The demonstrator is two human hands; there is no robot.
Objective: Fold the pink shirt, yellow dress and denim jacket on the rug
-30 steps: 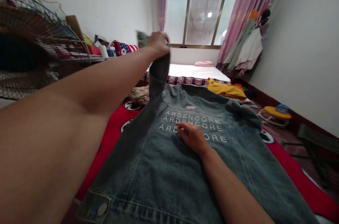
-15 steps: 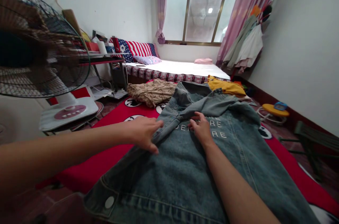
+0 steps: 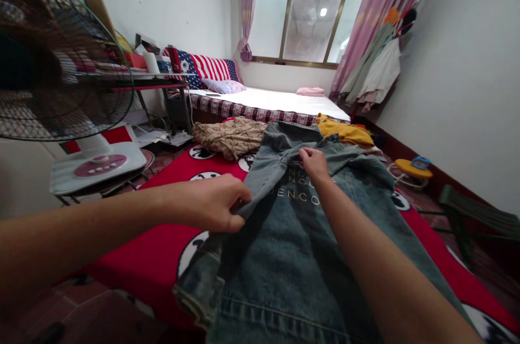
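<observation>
A blue denim jacket lies spread in front of me, its embroidered white lettering facing up and its collar pointing away. My left hand pinches the jacket's left edge and holds it a little raised. Further up, my right hand is closed on a fold of the sleeve, just above the lettering. The near left corner of the jacket is bunched and folded over. My right forearm covers part of the lettering and the right side of the denim.
Under the jacket is a red patterned cloth. A tan patterned garment and a yellow garment lie beyond it. An electric fan stands at left; a yellow stool and a dark folding chair stand at right.
Both hands have closed on the denim. The jacket's left edge has been lifted and drawn inward, and the near left corner has shifted right, uncovering more red cloth.
</observation>
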